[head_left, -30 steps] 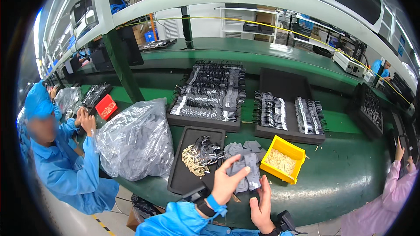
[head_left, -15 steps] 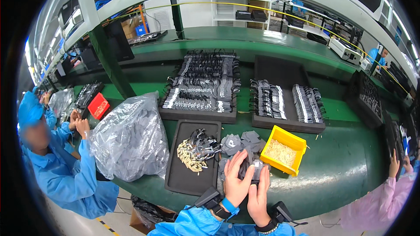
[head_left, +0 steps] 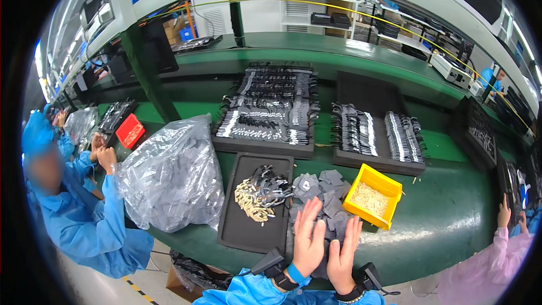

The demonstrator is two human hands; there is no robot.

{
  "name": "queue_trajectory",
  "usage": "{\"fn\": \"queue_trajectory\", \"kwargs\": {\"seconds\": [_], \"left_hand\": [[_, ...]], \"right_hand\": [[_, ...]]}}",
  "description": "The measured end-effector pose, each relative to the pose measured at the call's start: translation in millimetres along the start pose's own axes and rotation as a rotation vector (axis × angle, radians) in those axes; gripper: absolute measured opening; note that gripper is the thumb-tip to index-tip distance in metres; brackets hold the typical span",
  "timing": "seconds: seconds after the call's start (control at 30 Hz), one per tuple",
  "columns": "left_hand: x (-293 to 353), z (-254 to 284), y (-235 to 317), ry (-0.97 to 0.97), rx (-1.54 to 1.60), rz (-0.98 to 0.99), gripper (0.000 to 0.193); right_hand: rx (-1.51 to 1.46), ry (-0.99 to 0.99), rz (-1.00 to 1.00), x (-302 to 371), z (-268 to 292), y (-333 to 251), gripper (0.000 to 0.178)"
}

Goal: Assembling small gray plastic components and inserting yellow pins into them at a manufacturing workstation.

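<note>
My left hand (head_left: pixel 308 243) and my right hand (head_left: pixel 342 257) are held a little apart at the near edge of the green bench, fingers stretched and nothing gripped in either. Just beyond them, and partly hidden by them, lies a loose heap of flat grey pieces (head_left: pixel 332 196), thin and roughly square. Right of the heap stands a yellow bin (head_left: pixel 394 204) with many small cream-coloured bits (head_left: pixel 370 197) inside. To the left is a shallow black tray (head_left: pixel 236 231) carrying a mound of brass-coloured pins (head_left: pixel 252 202) and short dark cable-like parts (head_left: pixel 272 183).
A big clear bag (head_left: pixel 172 186) of grey pieces sits left of the tray. Behind are two black foam trays (head_left: pixel 265 146) (head_left: pixel 375 161) with rows of dark and silver parts. A co-worker in blue (head_left: pixel 79 220) works at left, one in pink (head_left: pixel 480 265) at right.
My hands have drawn apart and back toward me from the grey pieces they were pressed around. More of the heap shows between and beyond them. The view has shifted slightly.
</note>
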State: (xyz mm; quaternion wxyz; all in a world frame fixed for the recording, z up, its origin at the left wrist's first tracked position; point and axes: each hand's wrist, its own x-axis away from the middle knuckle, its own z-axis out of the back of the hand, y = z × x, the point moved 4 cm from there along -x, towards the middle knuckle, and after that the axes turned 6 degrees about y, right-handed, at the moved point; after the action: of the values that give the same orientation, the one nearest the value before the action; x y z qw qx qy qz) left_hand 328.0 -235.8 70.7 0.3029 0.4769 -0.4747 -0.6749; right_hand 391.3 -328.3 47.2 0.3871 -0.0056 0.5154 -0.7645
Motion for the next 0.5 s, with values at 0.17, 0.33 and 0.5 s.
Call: {"fn": "queue_trajectory", "kwargs": {"seconds": [0.17,0.33,0.5], "left_hand": [[37.0,20.5,28.6,-0.228,-0.282,-0.1,0.046],[98.6,35.1,24.4,-0.632,-0.7,-0.295,0.058],[95.7,29.6,17.7,-0.717,-0.744,-0.367,0.056]], "right_hand": [[-0.021,0.023,-0.001,-1.8,3.4,0.4,0.049],[-0.154,0.101,-0.023,-5.8,7.7,-9.5,0.043],[-0.124,0.117,0.016,-5.8,11.1,-6.9,0.042]]}}
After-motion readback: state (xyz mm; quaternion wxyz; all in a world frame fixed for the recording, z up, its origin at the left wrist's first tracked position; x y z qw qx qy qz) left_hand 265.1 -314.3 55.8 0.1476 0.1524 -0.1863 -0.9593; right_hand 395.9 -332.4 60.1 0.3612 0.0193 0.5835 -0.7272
